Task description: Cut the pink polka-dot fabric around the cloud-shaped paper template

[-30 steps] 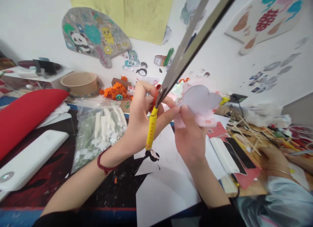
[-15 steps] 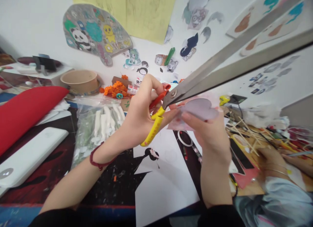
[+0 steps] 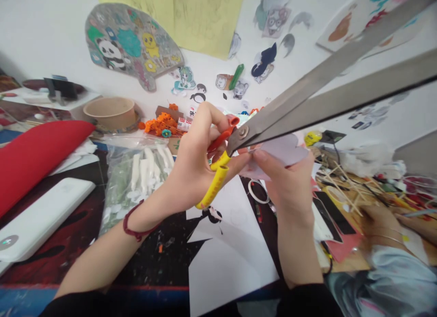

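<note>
My left hand (image 3: 196, 160) is closed on a pair of scissors (image 3: 243, 134) with red and yellow handle grips. The long blades point to the upper right and stand apart. My right hand (image 3: 288, 182) pinches a pale lilac and pink paper piece (image 3: 285, 149) just below the blades. The thumb and a finger of my left hand also reach the near edge of this paper, where the two hands almost meet. Part of the paper is hidden behind my right hand and the blades. Below lie white paper sheets (image 3: 232, 267), with a small black-haired paper figure (image 3: 213, 215) on them.
On the left are a clear plastic bag (image 3: 116, 189) of white pieces, a white power bank (image 3: 44, 221), a red object (image 3: 41, 153) and a round tan container (image 3: 109, 113). A tape roll (image 3: 258, 191) lies under my right hand. At right, a co-worker's hand (image 3: 380, 223) rests by wooden sticks (image 3: 341, 182).
The scissor blades have opened wider, and the yellow handle has dropped slightly. My right hand has shifted a little left, turning the paper under the blades.
</note>
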### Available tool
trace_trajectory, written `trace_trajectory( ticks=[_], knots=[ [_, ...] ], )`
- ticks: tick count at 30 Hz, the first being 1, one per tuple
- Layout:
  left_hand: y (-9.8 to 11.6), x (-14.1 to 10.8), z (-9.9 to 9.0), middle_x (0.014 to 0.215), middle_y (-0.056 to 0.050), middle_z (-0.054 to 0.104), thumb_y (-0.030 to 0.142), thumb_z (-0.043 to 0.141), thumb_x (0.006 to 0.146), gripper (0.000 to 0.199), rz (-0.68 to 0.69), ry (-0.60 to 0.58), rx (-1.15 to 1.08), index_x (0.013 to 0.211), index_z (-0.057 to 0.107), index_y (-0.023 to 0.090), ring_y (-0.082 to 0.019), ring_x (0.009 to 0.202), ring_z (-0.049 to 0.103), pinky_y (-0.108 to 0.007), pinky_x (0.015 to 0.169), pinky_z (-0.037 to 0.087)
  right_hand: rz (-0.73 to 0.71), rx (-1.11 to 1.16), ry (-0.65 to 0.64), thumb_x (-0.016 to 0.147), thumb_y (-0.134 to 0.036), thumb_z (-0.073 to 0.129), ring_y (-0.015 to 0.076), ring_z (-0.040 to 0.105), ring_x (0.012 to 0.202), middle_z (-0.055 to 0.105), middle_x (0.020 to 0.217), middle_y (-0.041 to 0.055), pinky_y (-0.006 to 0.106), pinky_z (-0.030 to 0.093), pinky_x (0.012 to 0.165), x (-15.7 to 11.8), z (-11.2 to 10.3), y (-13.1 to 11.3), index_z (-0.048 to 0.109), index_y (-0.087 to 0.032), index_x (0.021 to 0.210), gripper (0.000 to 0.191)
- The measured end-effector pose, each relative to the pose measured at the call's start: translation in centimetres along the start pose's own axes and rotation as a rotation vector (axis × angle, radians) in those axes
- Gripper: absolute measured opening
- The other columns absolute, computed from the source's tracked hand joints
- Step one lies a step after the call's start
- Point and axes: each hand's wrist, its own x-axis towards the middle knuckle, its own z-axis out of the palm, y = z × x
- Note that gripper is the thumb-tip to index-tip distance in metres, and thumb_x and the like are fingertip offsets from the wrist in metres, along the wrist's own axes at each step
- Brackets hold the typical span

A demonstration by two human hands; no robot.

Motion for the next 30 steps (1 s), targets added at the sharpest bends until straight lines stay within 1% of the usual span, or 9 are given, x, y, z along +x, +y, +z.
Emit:
trace_trajectory(
  ticks=[3, 9, 11, 13, 16, 20, 23, 27, 30],
  knots=[
    [0.1, -0.1, 0.2, 0.079, 0.002, 0.057, 0.024, 0.087, 0.076, 0.053, -0.018, 0.011, 0.013, 0.094, 0.038, 0.026, -0.012, 0.059, 0.050, -0.028, 0.050, 0.033, -0.041, 0.017, -0.002, 0.076, -0.029, 0.088, 0.0189, 0.070, 0.067, 0.074, 0.075, 0.0013, 0.036, 0.064, 0.059, -0.2, 0.3, 0.0, 0.078, -0.023, 0.080, 0.012],
    [-0.1, 0.4, -0.4, 0.080, 0.002, 0.057, 0.031, 0.084, 0.081, 0.046, 0.036, -0.037, 0.028, 0.095, 0.040, 0.026, -0.012, 0.060, 0.045, -0.031, 0.054, 0.035, -0.083, -0.038, 0.053, 0.075, -0.030, 0.088, 0.0166, 0.068, 0.066, 0.072, 0.073, -0.0003, 0.032, 0.062, 0.059, -0.3, 0.5, -0.5, 0.076, -0.024, 0.076, 0.014],
    [-0.7, 0.8, -1.2, 0.089, -0.002, 0.058, 0.042, 0.082, 0.082, 0.045, 0.064, -0.061, 0.055, 0.096, 0.042, 0.025, -0.015, 0.068, 0.048, -0.033, 0.062, 0.038, -0.104, -0.067, 0.103, 0.074, -0.031, 0.088, 0.0160, 0.065, 0.066, 0.070, 0.072, -0.0003, 0.031, 0.059, 0.057, -0.2, 0.3, -0.7, 0.074, -0.023, 0.073, 0.016],
    [-1.3, 1.1, -2.1, 0.102, -0.005, 0.058, 0.053, 0.084, 0.076, 0.055, 0.102, -0.086, 0.104, 0.101, 0.043, 0.025, -0.017, 0.077, 0.048, -0.036, 0.070, 0.040, -0.115, -0.080, 0.143, 0.074, -0.031, 0.088, 0.0153, 0.063, 0.065, 0.067, 0.070, -0.0009, 0.030, 0.058, 0.058, -0.2, 0.1, -0.9, 0.073, -0.023, 0.072, 0.017],
    [-2.0, 1.3, -2.9, 0.113, -0.007, 0.053, 0.054, 0.086, 0.071, 0.064, 0.108, -0.112, 0.185, 0.108, 0.042, 0.025, -0.019, 0.083, 0.048, -0.036, 0.071, 0.041, -0.133, -0.081, 0.194, 0.074, -0.030, 0.088, 0.0146, 0.060, 0.063, 0.064, 0.068, -0.0019, 0.030, 0.057, 0.061, 0.0, -0.2, -1.0, 0.072, -0.023, 0.070, 0.018],
    [-1.7, 1.2, -2.5, 0.094, -0.003, 0.051, 0.048, 0.078, 0.077, 0.050, 0.064, -0.112, 0.346, 0.099, 0.040, 0.024, -0.015, 0.070, 0.043, -0.033, 0.061, 0.033, -0.254, -0.061, 0.281, 0.073, -0.030, 0.089, 0.0136, 0.060, 0.064, 0.064, 0.069, -0.0030, 0.029, 0.057, 0.063, 0.4, -0.5, -1.0, 0.072, -0.025, 0.072, 0.018],
    [-1.1, 1.1, -1.9, 0.083, -0.001, 0.050, 0.049, 0.074, 0.076, 0.047, 0.011, -0.154, 0.418, 0.097, 0.040, 0.024, -0.015, 0.065, 0.045, -0.032, 0.057, 0.031, -0.273, -0.091, 0.280, 0.077, -0.027, 0.086, 0.0161, 0.064, 0.070, 0.066, 0.074, -0.0018, 0.031, 0.060, 0.068, 0.4, -0.8, -1.3, 0.073, -0.027, 0.076, 0.013],
    [-0.5, 1.1, -1.7, 0.088, -0.004, 0.059, 0.051, 0.074, 0.075, 0.050, -0.050, -0.212, 0.487, 0.100, 0.040, 0.023, -0.019, 0.070, 0.056, -0.032, 0.059, 0.038, -0.260, -0.147, 0.270, 0.077, -0.024, 0.085, 0.0178, 0.066, 0.070, 0.066, 0.072, -0.0017, 0.034, 0.061, 0.069, 0.1, -0.9, -1.7, 0.071, -0.027, 0.072, 0.015],
    [-0.4, 1.2, -1.7, 0.093, -0.005, 0.063, 0.050, 0.074, 0.076, 0.049, -0.015, -0.233, 0.492, 0.101, 0.041, 0.024, -0.021, 0.072, 0.059, -0.034, 0.061, 0.041, -0.294, -0.135, 0.265, 0.076, -0.022, 0.085, 0.0168, 0.066, 0.070, 0.069, 0.073, -0.0027, 0.031, 0.061, 0.065, 0.1, -0.6, -1.6, 0.073, -0.028, 0.073, 0.014]
  ],
)
